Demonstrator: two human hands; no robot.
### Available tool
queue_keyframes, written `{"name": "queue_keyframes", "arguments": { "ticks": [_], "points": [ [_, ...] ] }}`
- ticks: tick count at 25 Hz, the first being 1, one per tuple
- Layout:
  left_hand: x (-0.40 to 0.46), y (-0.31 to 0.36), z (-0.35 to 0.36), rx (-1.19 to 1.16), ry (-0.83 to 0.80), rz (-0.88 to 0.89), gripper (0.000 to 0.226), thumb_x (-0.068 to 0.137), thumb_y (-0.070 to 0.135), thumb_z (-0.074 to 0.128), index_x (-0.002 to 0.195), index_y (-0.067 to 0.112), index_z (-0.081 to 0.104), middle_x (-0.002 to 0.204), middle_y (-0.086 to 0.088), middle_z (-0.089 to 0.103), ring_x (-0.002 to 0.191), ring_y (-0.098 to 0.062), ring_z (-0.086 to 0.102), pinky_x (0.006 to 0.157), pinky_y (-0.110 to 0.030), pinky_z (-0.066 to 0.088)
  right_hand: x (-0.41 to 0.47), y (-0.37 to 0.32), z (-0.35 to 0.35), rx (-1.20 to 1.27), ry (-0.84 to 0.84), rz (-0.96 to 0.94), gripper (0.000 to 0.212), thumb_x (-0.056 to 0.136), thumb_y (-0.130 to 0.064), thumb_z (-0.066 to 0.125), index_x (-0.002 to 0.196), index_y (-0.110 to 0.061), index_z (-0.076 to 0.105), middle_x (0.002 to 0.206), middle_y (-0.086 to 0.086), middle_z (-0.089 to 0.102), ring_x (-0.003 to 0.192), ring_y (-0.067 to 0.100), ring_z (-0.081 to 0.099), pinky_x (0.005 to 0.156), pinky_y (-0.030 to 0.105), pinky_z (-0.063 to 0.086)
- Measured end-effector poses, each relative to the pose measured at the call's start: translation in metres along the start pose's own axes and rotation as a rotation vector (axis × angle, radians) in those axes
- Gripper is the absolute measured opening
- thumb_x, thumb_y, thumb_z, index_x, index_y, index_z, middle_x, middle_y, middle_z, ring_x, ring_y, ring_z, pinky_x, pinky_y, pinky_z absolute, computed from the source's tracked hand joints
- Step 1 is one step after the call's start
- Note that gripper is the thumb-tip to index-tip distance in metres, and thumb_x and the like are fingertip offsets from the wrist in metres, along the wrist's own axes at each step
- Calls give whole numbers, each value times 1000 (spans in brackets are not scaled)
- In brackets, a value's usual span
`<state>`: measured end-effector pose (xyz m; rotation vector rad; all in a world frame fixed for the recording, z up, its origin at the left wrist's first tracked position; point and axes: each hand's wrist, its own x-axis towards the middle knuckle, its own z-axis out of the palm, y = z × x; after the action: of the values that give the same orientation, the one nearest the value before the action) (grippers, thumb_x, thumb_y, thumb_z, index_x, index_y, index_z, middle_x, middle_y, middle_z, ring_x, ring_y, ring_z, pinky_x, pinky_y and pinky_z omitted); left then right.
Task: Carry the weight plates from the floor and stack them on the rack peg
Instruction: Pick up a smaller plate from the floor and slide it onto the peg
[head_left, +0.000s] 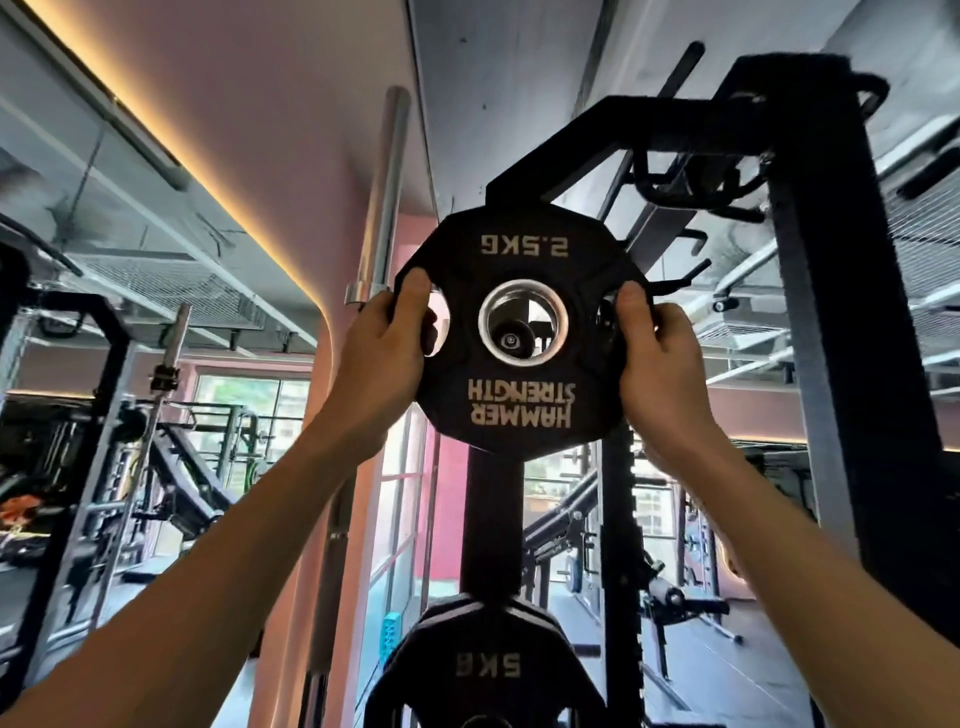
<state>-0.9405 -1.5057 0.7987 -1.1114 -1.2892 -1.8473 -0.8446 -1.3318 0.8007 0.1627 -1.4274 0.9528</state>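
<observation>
Both hands hold the 2.5 kg plate (522, 332) up at head height in front of the rack (852, 364), its printed face toward the camera and upside down. The left hand (382, 358) grips the plate's left edge, thumb on the face and fingers (431, 322) curled through the left grip slot. The right hand (660, 358) grips the right edge the same way, thumb on the face beside the right slot; its other fingers are hidden behind the plate. The two hands sit level, opposite each other across the hole (522, 323), so neither is nearer the target.

What matters is the line through that hole. The peg (511, 340) shows through it end-on, a dark round tip sitting low and slightly left of the hole's centre, beyond the plate. Its long axis seems to point roughly at the camera, so the plate has to travel away from the person, straight along it. I judge the plate is not yet on the peg, though how far apart they are cannot be told. A small drop and a nudge left should centre the hole first.

Below, a 5 kg plate (488, 670) already hangs on the rack's upright (491, 519).
</observation>
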Motion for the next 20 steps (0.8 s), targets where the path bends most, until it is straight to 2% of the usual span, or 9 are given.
{"name": "queue_keyframes", "arguments": {
  "ticks": [2,4,7,11,14,16,18,20],
  "points": [
    [12,-12,4,2,-10,1,46,101,48,38,78,10,52,64,-2,46,57,-12,40,51,-23,32,10,10,7,-11,2,3,48,92,-63,45,96,-16,56,86,-1,66,88,22,66,89,55,52],
    [19,-27,7,1,-8,-5,47,101,48,38,78,10,52,64,-2,46,51,-10,38,45,-18,31,17,24,13,-9,-2,23,49,90,-65,45,96,-17,56,86,0,67,88,22,67,88,54,53],
    [28,-54,12,22,-21,-30,48,101,49,37,77,11,52,63,0,47,45,-5,38,39,-13,29,23,47,21,-14,-17,53,45,96,-58,45,99,-15,56,86,0,67,85,18,67,86,48,56],
    [38,-89,22,1,-50,-87,44,102,47,37,89,10,57,70,2,57,42,3,49,39,-11,35,35,78,29,9,-45,102,40,98,-53,44,109,-17,56,96,5,68,94,22,68,83,43,58],
    [46,-115,29,-44,-57,-119,42,102,48,38,108,11,57,88,0,67,56,3,63,44,-10,43,44,102,36,44,-112,134,37,99,-51,43,107,-18,59,99,10,71,93,24,71,78,41,60],
    [51,-130,33,-68,-75,-146,45,101,49,38,119,11,55,97,1,68,71,-3,68,49,-10,47,49,115,39,41,-130,138,38,100,-51,42,105,-18,60,99,7,70,89,18,71,73,34,60],
    [55,-142,36,-69,-86,-165,46,101,50,37,121,12,54,101,1,67,79,-3,67,53,-10,48,52,124,42,72,-143,153,36,100,-49,42,104,-17,58,91,2,69,77,8,70,61,23,56],
    [60,-153,38,-66,-103,-172,46,100,52,37,121,14,53,105,-1,67,86,-6,67,59,-16,50,55,133,44,80,-152,155,30,100,-49,42,99,-23,56,84,0,68,72,7,70,59,22,54]
  ]
}}
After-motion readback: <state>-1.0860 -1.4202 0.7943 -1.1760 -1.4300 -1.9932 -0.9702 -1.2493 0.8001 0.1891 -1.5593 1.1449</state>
